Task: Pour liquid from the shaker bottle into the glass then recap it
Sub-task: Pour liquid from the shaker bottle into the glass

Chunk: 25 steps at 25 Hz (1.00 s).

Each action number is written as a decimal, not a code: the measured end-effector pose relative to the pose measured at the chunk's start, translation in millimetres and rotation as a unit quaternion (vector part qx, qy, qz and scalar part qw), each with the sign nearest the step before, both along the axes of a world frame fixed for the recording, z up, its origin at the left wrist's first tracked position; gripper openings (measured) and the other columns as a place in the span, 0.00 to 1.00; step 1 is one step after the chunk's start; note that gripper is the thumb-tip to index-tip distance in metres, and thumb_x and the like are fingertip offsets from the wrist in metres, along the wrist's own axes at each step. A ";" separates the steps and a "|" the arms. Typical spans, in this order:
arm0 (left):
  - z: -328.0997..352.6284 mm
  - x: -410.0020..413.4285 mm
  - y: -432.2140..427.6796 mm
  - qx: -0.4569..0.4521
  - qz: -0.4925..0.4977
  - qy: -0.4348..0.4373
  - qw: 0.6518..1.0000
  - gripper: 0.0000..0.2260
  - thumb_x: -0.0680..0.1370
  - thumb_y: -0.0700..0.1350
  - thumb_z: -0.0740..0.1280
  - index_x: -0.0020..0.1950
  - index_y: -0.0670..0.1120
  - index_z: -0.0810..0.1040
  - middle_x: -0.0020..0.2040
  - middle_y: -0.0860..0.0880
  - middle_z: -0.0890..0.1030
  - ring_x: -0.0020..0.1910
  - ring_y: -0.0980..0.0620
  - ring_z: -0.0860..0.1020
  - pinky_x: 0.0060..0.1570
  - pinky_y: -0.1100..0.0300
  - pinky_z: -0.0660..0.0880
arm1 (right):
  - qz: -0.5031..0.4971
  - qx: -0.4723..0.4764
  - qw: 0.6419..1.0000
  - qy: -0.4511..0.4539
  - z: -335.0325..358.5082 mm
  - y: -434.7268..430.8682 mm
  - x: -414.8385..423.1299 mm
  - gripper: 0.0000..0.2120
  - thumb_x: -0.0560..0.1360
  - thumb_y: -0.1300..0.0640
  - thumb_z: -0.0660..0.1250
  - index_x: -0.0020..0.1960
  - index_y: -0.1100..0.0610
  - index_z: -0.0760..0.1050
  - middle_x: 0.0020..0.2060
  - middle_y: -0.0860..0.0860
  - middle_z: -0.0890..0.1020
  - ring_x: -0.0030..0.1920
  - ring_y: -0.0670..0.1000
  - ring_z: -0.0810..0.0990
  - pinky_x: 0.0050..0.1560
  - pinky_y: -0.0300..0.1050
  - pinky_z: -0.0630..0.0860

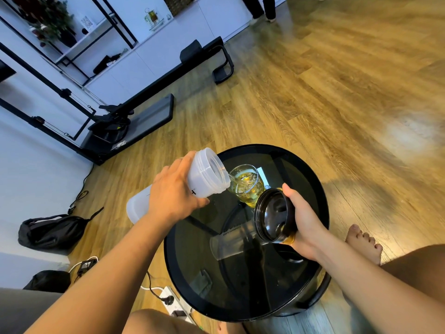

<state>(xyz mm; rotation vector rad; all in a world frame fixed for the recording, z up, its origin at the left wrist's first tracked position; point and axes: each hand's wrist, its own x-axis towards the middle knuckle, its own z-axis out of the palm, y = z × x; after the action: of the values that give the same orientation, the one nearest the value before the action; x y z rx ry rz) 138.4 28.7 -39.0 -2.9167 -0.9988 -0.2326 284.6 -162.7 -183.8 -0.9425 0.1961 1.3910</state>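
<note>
My left hand [174, 192] grips a translucent white shaker bottle [207, 173] around its middle. The bottle is tilted, its open threaded mouth down over a clear glass [245, 185]. A thin clear stream runs from the mouth into the glass, which holds liquid that looks yellowish. The glass stands on a round black glass-topped table [310, 169], near its far edge. My right hand [304, 221] holds the black cap [273, 215] just right of the glass, hollow underside turned toward me.
A bare foot [363, 242] rests on the wood floor right of the table. A power strip [168, 298] with cables lies on the floor by the table's near left. A black bag [51, 231] sits further left, exercise equipment [134, 116] beyond. A person's legs [262, 7] stand far back.
</note>
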 end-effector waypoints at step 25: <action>6.9 1.8 -1.6 0.009 0.005 0.005 1.000 0.47 0.63 0.53 0.84 0.78 0.56 0.66 0.65 0.52 0.78 0.59 0.44 0.76 0.60 0.42 0.74 | 0.006 -0.002 1.000 -0.005 0.7 0.0 0.4 0.29 0.79 0.34 0.62 0.69 0.52 0.77 0.64 0.61 0.82 0.64 0.65 0.80 0.67 0.69 0.75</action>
<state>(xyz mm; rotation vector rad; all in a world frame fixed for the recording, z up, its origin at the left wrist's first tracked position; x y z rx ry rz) 140.2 27.0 -32.1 -2.8930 -1.0056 -0.2265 285.1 -162.6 -183.0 -0.9553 0.1865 1.3975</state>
